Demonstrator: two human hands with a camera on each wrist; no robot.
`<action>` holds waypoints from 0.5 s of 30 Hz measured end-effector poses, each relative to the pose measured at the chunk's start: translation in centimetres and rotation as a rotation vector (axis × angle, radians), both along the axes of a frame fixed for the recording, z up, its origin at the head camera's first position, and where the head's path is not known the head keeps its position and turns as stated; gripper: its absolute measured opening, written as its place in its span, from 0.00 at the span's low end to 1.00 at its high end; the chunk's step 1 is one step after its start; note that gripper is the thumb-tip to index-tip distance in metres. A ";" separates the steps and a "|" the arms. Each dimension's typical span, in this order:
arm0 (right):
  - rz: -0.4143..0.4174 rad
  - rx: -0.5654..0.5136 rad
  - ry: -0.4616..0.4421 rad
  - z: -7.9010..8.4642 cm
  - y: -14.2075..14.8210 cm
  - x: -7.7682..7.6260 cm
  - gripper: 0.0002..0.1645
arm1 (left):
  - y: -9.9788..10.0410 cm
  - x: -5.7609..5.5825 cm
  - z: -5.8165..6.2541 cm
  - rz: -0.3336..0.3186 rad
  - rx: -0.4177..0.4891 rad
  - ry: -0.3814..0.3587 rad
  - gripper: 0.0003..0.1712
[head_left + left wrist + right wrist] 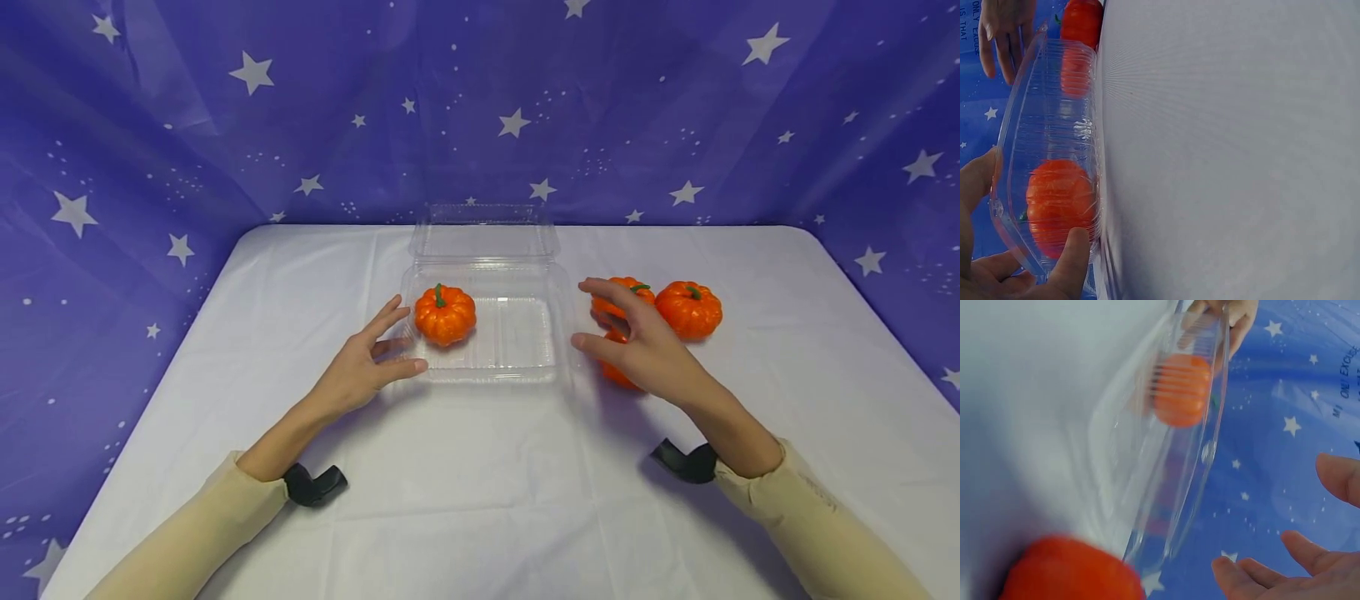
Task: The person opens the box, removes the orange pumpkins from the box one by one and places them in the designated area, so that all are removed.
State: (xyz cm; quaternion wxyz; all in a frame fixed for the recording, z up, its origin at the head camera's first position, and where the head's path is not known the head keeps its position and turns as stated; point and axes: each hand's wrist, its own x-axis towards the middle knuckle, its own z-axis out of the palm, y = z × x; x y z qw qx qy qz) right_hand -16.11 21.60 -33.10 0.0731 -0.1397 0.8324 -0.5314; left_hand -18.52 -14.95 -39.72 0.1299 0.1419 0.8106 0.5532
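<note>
A clear plastic clamshell container (517,337) stands on the white table with its lid (483,240) tipped back. One small orange toy pumpkin (446,318) with a green stem sits in its left part. At the container's left front corner is my left hand (356,371), fingers spread along the side and thumb by the front wall. My right hand (656,354), fingers apart and holding nothing, hovers to the right of the container. It partly covers two pumpkins, one behind (618,286) and one below it (617,373). A third loose pumpkin (689,312) lies farther right.
A white cloth (480,500) covers the table. Blue fabric with white stars (480,100) hangs behind it and at both sides. Each wrist carries a black strapped piece, one at the left sleeve (315,486) and one at the right (686,462).
</note>
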 end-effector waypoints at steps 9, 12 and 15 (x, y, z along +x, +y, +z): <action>0.106 -0.044 0.022 -0.3 -4.3 -1.8 0.38 | 0.1 -0.1 0.0 0.000 0.004 0.000 0.49; 0.135 -0.035 0.015 -0.6 -5.8 -2.3 0.38 | 0.0 0.0 -0.1 0.005 0.000 0.004 0.49; 0.155 -0.029 0.034 -1.0 -7.0 -2.8 0.39 | 0.0 0.0 -0.1 0.008 -0.008 0.011 0.49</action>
